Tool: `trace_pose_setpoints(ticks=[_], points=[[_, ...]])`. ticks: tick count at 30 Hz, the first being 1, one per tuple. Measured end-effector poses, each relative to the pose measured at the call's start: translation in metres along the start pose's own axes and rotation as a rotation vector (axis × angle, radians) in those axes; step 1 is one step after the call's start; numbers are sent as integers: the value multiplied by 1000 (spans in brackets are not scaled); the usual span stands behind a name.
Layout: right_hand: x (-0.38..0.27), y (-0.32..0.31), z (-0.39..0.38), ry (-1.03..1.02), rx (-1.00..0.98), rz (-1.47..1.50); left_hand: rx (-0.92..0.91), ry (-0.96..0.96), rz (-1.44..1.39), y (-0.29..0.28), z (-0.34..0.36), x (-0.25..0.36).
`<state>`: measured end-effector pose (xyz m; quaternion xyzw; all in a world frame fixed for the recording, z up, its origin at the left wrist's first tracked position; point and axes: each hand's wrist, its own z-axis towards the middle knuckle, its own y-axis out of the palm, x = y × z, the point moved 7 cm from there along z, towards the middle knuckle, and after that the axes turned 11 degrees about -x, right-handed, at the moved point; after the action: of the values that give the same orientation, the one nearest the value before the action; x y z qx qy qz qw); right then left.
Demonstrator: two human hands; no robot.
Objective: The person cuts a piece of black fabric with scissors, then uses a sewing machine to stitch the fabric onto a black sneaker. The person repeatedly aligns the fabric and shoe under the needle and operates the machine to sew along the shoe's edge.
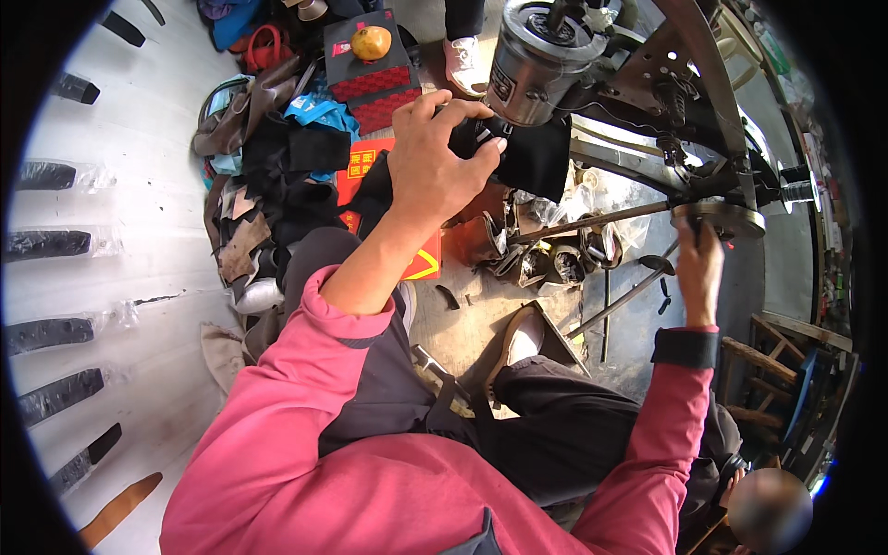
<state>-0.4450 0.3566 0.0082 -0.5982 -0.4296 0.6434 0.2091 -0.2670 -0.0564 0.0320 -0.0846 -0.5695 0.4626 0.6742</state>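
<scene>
A metal sewing machine (546,69) with a round cylinder-like head stands at the upper right. My left hand (439,162) is beside that head, thumb and fingers closed on a black piece of material (541,157); its exact kind is unclear. The piece spreads out to the right below the head, and a thin thread runs across the machine's frame. My right hand (700,268) is wrapped on the rim of the machine's handwheel (726,218), its fingertips partly hidden by the wheel.
Left of my knees lies a heap of leather and cloth scraps (268,176). A round yellowish fruit (371,43) sits on a dark box (393,69). Worn brown pouches (555,262) stand below the machine. Another person's white shoe (464,65) is ahead, and wooden stools (763,370) are at right.
</scene>
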Motion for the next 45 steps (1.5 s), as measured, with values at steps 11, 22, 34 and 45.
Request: trace_pose_setpoints(ticks=[11, 22, 34, 45], points=[[118, -78, 28, 316, 259, -309, 1, 36, 30, -3, 2, 1], [16, -75, 6, -15, 153, 37, 21, 87, 74, -5, 1, 4], [49, 37, 11, 225, -247, 140, 65, 152, 91, -7, 2, 9], [88, -93, 18, 228, 380, -378, 73, 216, 128, -10, 4, 18]])
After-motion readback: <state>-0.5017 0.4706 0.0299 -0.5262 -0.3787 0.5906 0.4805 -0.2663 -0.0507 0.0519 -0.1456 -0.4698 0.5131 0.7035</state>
